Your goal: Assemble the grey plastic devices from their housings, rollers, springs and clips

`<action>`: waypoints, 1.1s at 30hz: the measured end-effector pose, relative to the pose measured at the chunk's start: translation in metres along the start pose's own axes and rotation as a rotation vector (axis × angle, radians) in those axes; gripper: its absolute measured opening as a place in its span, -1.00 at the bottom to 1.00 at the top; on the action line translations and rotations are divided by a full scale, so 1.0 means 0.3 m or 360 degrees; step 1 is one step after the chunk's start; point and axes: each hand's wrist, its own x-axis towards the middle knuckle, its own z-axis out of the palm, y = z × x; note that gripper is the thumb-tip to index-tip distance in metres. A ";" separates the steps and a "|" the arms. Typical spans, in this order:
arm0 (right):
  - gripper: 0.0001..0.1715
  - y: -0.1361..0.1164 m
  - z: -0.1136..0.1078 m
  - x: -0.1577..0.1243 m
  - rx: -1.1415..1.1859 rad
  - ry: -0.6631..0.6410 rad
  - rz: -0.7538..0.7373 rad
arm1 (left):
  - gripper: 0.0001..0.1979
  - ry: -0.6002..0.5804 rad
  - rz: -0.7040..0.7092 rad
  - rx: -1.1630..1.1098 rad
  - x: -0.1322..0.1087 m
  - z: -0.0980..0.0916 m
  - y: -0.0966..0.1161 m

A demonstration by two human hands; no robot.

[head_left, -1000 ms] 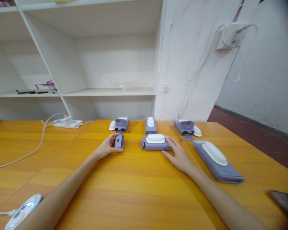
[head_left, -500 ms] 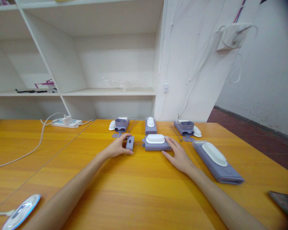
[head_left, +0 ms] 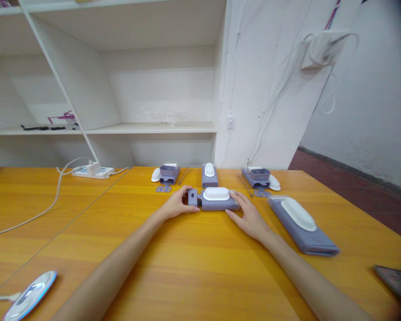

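Note:
My left hand pinches a small purple-grey end piece with an oval hole, close to the left end of a purple-grey housing. A narrow dark gap stands between the two parts. On top of the housing sits a white oval brush head, bristles up. Around the housing's right end curl the thumb and fingers of my right hand, gripping it against the table. The coil spring between the parts is now hidden.
Behind are a similar upright unit, disassembled housings at left and right, and loose springs. A finished-looking unit lies right. A phone, a round charger and a power strip lie further out.
My left hand has moved right with the end piece, bringing it up to the housing and compressing the spring between them. My right hand has stayed on the housing.

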 end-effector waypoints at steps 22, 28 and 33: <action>-0.26 -0.024 -0.006 -0.005 0.0134 -0.0174 -0.0016 | -0.24 -0.0243 -0.0089 -0.0380 -0.025 -0.007 0.001; -0.32 -0.039 -0.016 -0.004 0.0159 -0.0185 -0.0042 | -0.21 -0.0237 0.0099 -0.0093 -0.040 0.008 0.038; -0.32 -0.041 -0.017 -0.005 0.0192 -0.0167 -0.0015 | -0.34 -0.0184 0.0352 0.0639 -0.064 0.022 0.064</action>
